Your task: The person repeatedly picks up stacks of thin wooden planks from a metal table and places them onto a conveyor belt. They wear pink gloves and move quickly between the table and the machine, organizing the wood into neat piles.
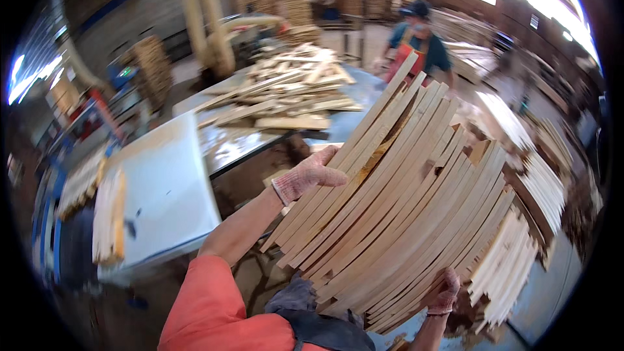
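A wide bundle of pale wooden slats (383, 208), lying side by side, spans the space in front of my body. My left hand (312, 175), in a knitted work glove, grips its left edge with the thumb over the outermost slat. At the bundle's lower right edge, my gloved right hand (444, 291) is curled against the wood, its fingertips partly hidden. The slats lean to the upper right, and their ends are uneven. Just right of the bundle, a shorter stack of slats (504, 266) rests beside it.
A loose heap of wooden strips (292, 84) covers a table ahead. To the left stands a pale blue table (166, 188), with a slat bundle (109, 214) at its left edge. A person in a red apron (416, 52) stands beyond my slats. More slat stacks (543, 182) line the right.
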Tool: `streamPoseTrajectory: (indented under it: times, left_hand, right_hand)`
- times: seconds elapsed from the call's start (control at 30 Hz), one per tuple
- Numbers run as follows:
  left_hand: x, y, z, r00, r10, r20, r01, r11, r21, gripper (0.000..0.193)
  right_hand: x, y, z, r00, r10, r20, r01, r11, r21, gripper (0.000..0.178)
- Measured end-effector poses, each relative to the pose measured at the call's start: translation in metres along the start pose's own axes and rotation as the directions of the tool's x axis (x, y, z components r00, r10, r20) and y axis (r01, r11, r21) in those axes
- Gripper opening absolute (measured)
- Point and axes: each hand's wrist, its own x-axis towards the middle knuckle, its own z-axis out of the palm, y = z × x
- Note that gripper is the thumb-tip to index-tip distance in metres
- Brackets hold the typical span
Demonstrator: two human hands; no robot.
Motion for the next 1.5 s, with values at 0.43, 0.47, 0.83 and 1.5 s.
streamPoseTrajectory:
  times: [0.43, 0.47, 0.83, 1.5]
  left_hand:
    - [-0.442, -0.033, -0.278, 0.796, 0.095, -0.598, -0.103, 0.994, 0.020, 0.098]
    - [-0.473, -0.038, -0.295, 0.777, 0.074, -0.625, -0.117, 0.993, -0.027, 0.097]
    - [-0.672, -0.148, -0.444, 0.448, -0.271, -0.852, -0.009, 0.951, -0.308, 0.074]
    - [-0.635, -0.042, -0.590, 0.112, 0.214, -0.970, 0.846, 0.491, 0.206, 0.092]
  right_hand:
    - [-0.099, 0.196, 0.350, 0.723, 0.478, 0.498, -0.447, 0.874, -0.189, 0.034]
    - [-0.114, 0.210, 0.374, 0.691, 0.542, 0.478, -0.480, 0.839, -0.257, 0.036]
    - [-0.187, 0.363, 0.553, 0.360, 0.780, 0.513, -0.511, 0.624, -0.591, 0.062]
    - [-0.117, 0.482, 0.730, 0.283, 0.797, 0.533, -0.476, 0.599, -0.643, 0.057]
